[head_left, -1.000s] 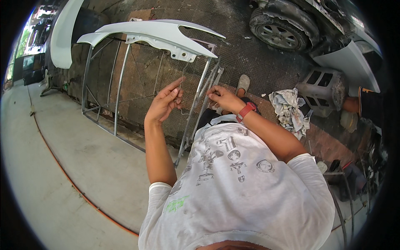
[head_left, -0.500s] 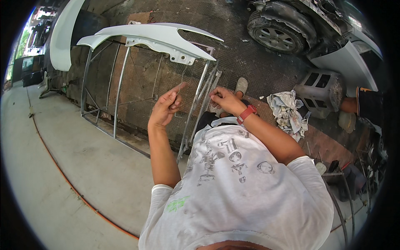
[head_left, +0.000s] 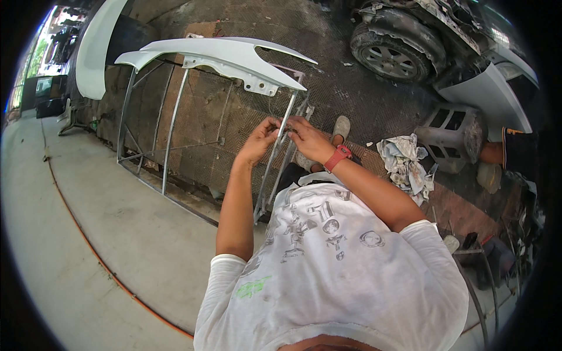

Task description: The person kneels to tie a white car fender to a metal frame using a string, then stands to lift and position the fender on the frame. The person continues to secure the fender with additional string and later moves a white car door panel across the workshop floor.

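Observation:
My left hand [head_left: 258, 142] and my right hand [head_left: 311, 141] meet at the near right leg of a metal stand [head_left: 169, 130]. The left fingers are bent and pinched on the left side of that leg. On its other side the right fingers curl in toward them. Whatever the fingertips hold is too small and hidden to make out. Above the hands, a pale car fender [head_left: 205, 48] lies across the top of the stand, its flange with holes toward me. A red watch [head_left: 338, 158] is on my right wrist.
Crumpled paper [head_left: 405, 165] lies right of my feet, beside a grey slotted metal drum [head_left: 452, 133]. Another person's leg [head_left: 494, 153] shows there. A car wheel [head_left: 393, 54] stands far right. Another pale panel [head_left: 96, 52] is far left. An orange hose [head_left: 88, 240] crosses the floor.
My left hand has moved right and up to the stand's leg, and the right hand has closed in on it. A thin strand seen at the left fingers before is no longer visible.

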`<action>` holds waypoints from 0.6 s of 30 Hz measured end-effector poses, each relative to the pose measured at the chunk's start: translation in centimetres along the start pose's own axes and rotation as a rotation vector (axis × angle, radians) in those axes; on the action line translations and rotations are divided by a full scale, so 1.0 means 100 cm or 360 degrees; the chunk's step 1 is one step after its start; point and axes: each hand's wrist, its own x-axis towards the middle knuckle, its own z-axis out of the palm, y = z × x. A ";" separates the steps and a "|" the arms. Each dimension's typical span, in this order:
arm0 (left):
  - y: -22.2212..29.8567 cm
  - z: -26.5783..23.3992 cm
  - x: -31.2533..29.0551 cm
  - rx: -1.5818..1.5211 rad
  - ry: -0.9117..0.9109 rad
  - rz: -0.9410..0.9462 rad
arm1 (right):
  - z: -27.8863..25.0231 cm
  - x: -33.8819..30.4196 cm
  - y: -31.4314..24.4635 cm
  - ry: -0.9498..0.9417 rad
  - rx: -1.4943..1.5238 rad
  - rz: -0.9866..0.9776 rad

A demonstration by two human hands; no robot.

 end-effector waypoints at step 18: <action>0.018 0.013 -0.005 0.0691 0.0407 0.0098 | -0.009 0.042 0.051 -0.0730 -0.0204 0.0033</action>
